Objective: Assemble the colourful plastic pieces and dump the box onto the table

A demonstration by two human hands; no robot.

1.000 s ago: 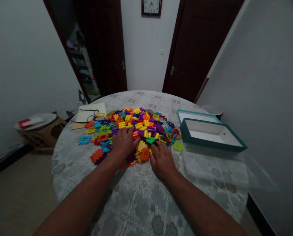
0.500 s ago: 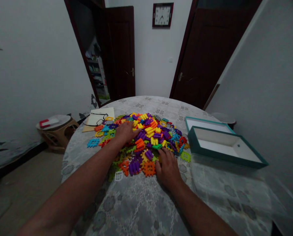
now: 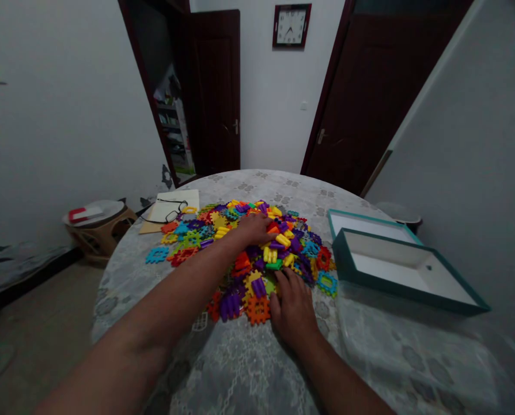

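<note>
A heap of colourful plastic interlocking pieces (image 3: 240,242) lies in the middle of a round table with a patterned cloth (image 3: 249,369). My left hand (image 3: 254,228) reaches across the top of the heap, fingers spread flat on yellow and orange pieces. My right hand (image 3: 292,305) rests palm down at the heap's near edge, fingers apart, touching an orange piece (image 3: 257,310) and a green one. Neither hand grips a piece that I can see.
An open teal box (image 3: 396,268) with its lid behind it stands on the table's right. Glasses on paper (image 3: 171,208) lie at the far left. A low stool (image 3: 95,227) stands left of the table. Two dark doors and a wall clock (image 3: 291,25) are behind.
My left hand has slid right and farther across the heap, spreading pieces toward me. My right hand stayed at the near edge. The view has tilted up slightly.
</note>
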